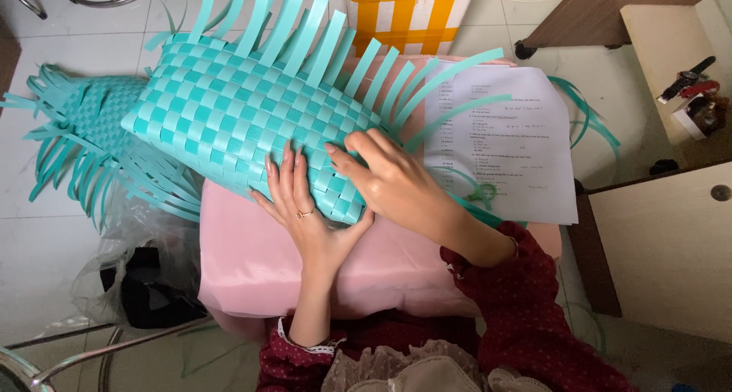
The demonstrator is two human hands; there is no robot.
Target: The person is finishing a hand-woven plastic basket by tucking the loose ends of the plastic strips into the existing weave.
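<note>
Left hand point(299, 205): lying flat on the near end of the woven piece, fingers straight and close together, thumb spread toward the right; a ring on one finger; pressing only, nothing closed inside.
Right hand point(393, 180): resting on the near right corner of the woven piece, fingers bent, tips pushing on the strips; no strip seen pinched between the fingers.
Woven piece point(229, 106): teal plastic strips in checker pattern, placed slanted over the far left part of the pink cushion, its far end reaching past the cushion edge; loose strip ends standing out along its far and right sides.
Pink cushion point(259, 266): under the woven piece and both hands, near edge just beside the dark red sleeves point(526, 316).
Printed paper sheet point(507, 144): on the right part of the cushion, partly crossed by loose teal strips.
Second woven piece point(84, 125): same teal, on the floor at the left, well apart from the hands.
Orange and white striped box point(408, 14): beyond the far edge of the cushion.
Clear plastic bag point(141, 270): on the floor, by the left edge of the cushion.
</note>
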